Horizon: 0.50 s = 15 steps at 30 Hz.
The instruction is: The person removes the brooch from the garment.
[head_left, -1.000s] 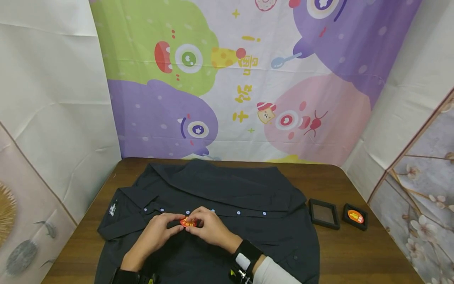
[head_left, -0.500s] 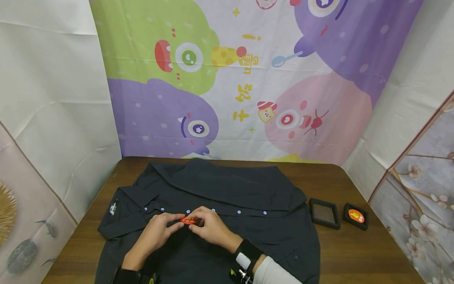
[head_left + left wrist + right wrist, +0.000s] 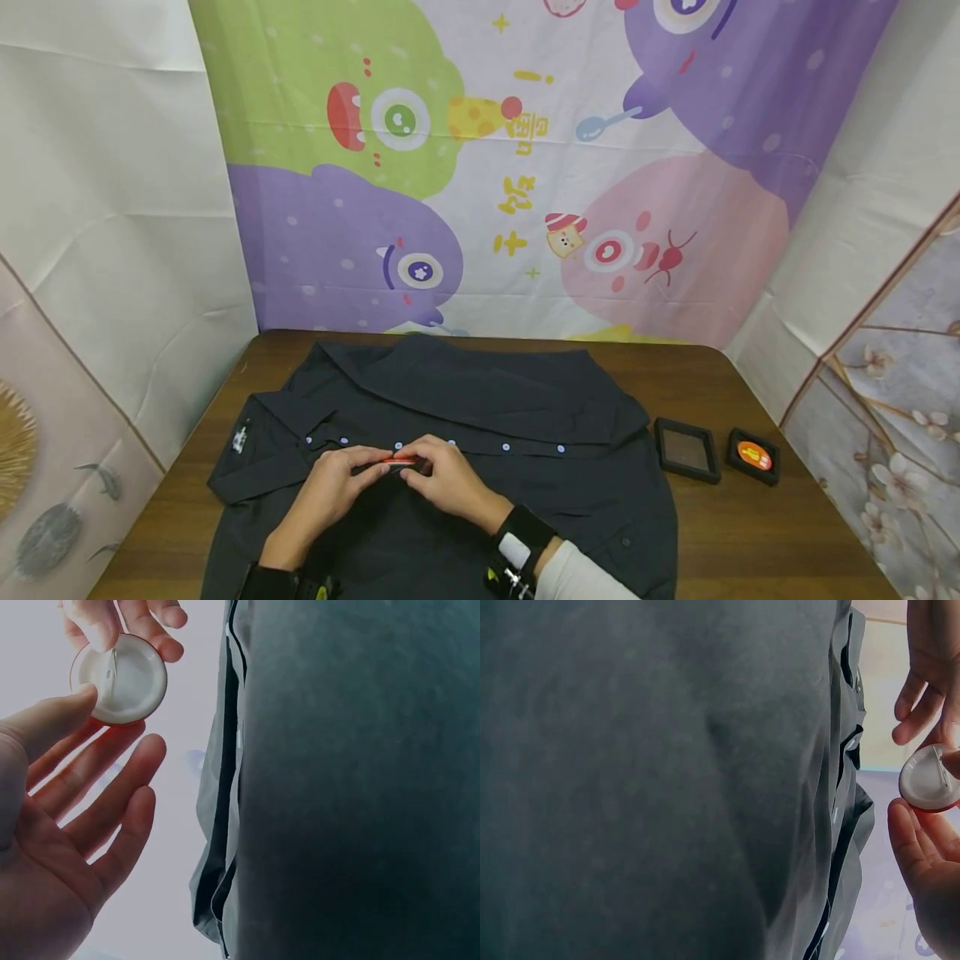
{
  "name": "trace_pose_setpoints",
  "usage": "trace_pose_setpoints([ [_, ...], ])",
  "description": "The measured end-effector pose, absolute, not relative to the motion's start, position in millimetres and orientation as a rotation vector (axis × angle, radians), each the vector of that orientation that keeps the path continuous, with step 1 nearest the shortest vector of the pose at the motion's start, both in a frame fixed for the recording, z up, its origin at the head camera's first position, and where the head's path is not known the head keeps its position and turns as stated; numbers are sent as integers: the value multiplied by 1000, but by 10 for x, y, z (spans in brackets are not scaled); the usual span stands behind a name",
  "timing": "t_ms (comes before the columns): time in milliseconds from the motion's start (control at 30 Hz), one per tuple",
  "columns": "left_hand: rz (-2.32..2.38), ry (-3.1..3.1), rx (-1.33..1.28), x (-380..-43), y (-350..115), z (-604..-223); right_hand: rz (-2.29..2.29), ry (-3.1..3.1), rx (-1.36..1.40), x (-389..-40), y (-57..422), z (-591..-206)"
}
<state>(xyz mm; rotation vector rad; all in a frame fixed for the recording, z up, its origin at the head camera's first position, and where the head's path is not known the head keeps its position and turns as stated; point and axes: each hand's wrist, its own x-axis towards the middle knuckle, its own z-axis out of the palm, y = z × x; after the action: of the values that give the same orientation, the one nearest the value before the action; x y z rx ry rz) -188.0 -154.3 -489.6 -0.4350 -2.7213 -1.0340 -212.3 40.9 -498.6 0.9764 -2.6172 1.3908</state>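
A round pin-back button badge (image 3: 399,461) is held up between both hands, above a dark shirt (image 3: 555,492) laid on the table. Its red rim shows nearly edge-on in the head view; the left wrist view shows its pale back with a thin metal pin (image 3: 112,667). My left hand (image 3: 327,492) pinches one side of the badge, thumb on the back. The opposite side is pinched by my right hand (image 3: 453,483), whose thumb tip lies at one end of the pin. Whether the pin is fastened cannot be told.
Right of the shirt, a black frame (image 3: 686,451) with a see-through window lies on the wooden table (image 3: 735,542). Beside it, a smaller black case (image 3: 753,457) holds an orange-and-red round piece. Small pale buttons (image 3: 506,447) line the shirt front. A cartoon cloth (image 3: 480,250) hangs behind.
The badge has tilted between my fingers: its red printed face was visible from above, and now only its edge shows. Both hands have stayed almost in place, still gripping it.
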Motion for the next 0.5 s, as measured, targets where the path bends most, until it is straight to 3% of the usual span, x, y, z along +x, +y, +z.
trace_pose_setpoints([
  [500,-1095,-2742,-397,-1901,-1571,-4828,1387,-2601,909,-2131,367,-4969],
])
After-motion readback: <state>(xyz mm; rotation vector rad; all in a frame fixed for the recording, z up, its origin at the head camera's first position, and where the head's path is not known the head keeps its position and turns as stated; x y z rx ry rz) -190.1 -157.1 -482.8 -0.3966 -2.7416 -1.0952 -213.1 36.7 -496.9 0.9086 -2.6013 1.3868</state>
